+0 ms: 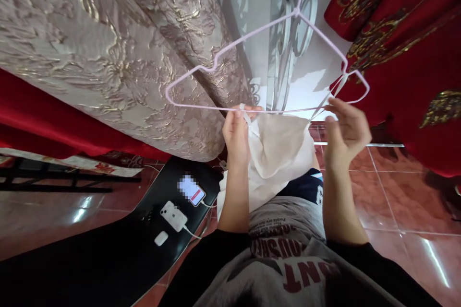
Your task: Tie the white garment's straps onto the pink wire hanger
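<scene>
A thin lilac wire hanger (212,64) is held up in front of me, its hook toward a white patterned door. A cream, thin-strapped garment (279,146) hangs from its bottom bar. My left hand (236,130) is closed around the bar and the garment's left strap. My right hand (346,132) pinches the right strap, which runs up to the hanger's right notch. The garment's lower part drapes onto my lap.
A beige embroidered curtain (108,57) fills the upper left; red gold-trimmed drapes (406,57) hang on the right. Two phones (174,216) on charging cables and a small white case (161,238) lie on a black surface at lower left. The floor is red tile (396,196).
</scene>
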The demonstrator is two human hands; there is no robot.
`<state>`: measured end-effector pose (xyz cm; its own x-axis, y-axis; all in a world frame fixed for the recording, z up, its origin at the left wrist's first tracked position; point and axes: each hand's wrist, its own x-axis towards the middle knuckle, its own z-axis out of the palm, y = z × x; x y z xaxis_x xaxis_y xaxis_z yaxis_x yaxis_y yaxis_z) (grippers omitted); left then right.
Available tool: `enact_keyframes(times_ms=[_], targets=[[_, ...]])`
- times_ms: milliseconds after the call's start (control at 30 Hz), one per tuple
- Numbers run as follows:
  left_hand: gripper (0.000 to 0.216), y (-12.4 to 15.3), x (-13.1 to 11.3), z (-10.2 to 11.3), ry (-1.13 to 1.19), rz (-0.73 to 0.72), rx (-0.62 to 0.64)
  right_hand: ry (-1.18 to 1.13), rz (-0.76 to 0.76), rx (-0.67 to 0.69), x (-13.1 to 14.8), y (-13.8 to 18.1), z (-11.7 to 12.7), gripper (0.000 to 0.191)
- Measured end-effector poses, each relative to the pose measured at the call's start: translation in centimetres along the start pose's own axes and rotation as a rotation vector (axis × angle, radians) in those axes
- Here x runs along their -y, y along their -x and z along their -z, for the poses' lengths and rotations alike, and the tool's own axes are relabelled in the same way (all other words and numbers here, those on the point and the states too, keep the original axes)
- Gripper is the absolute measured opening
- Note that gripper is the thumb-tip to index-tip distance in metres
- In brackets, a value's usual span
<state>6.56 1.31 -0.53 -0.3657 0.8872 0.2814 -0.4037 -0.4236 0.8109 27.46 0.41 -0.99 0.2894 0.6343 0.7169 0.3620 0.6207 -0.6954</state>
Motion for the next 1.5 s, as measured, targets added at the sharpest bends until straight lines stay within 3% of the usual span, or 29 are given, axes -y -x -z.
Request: enact_keyframes(times_ms=[67, 200, 267, 367, 433, 567, 733, 833, 933, 1033, 1167, 1233, 1300, 1400, 1500], targets=[[0.037, -0.3, 0.2, 0.3, -0.052, -0.052, 0.005, -0.005, -0.104, -0.108, -0.5, -0.4, 0.9, 0.036], [0.038, -0.6, 1.1, 0.4, -0.104, -0.131, -0.002, 0.013, -0.281, 0.169, 0.5, -2.2, 1.4, 0.026], [0.037, -0.5, 1.2, 0.2, -0.088, -0.141, -0.013, 0.007, -0.255, 0.203, 1.4, -3.3, 1.3, 0.015], [0.033, -0.1, 0.9, -0.5, -0.026, -0.114, -0.020, -0.055, -0.186, 0.177, 2.1, -5.0, 1.0, 0.013], [0.033, 0.2, 0.6, -1.1, -0.017, -0.079, -0.014, -0.058, -0.149, 0.127, 2.1, -6.0, 0.9, 0.019], [0.037, 0.7, 0.7, -1.9, -0.060, -0.059, -0.025, -0.054, 0.026, -0.099, 1.2, -7.5, 1.0, 0.032], [0.042, 0.5, 1.0, -1.7, -0.035, -0.068, -0.031, -0.350, 0.269, -0.351, -2.5, -8.2, 3.1, 0.033], [0.042, 0.1, 0.6, -0.9, -0.037, -0.075, -0.024, -0.377, 0.226, -0.384, -3.7, -7.6, 5.3, 0.029], [0.038, 0.1, 0.2, -0.4, -0.021, -0.027, 0.026, -0.163, 0.188, -0.473, -1.7, -5.7, 6.1, 0.023], [0.034, 0.8, 0.3, -0.9, 0.003, 0.078, 0.057, -0.035, 0.147, -0.365, 1.8, -3.3, 4.3, 0.022], [0.036, 1.7, 0.7, -1.8, -0.016, 0.146, 0.020, 0.128, 0.116, 0.331, 3.3, -1.6, 0.0, 0.021], [0.034, 1.6, 0.7, -1.3, -0.039, 0.155, 0.012, 0.163, 0.089, 0.495, 2.6, -1.6, -1.4, 0.023], [0.027, 1.1, 0.3, 0.1, -0.057, 0.160, -0.003, 0.179, 0.061, 0.515, 1.7, -1.7, -2.1, 0.025], [0.010, -0.1, -1.0, 3.6, -0.095, 0.053, -0.141, 0.197, 0.052, 0.412, 1.1, -1.8, -1.8, 0.026], [0.023, -1.6, -2.7, 6.9, -0.158, -0.129, -0.275, 0.186, 0.074, 0.310, 1.2, -1.7, -1.1, 0.023]])
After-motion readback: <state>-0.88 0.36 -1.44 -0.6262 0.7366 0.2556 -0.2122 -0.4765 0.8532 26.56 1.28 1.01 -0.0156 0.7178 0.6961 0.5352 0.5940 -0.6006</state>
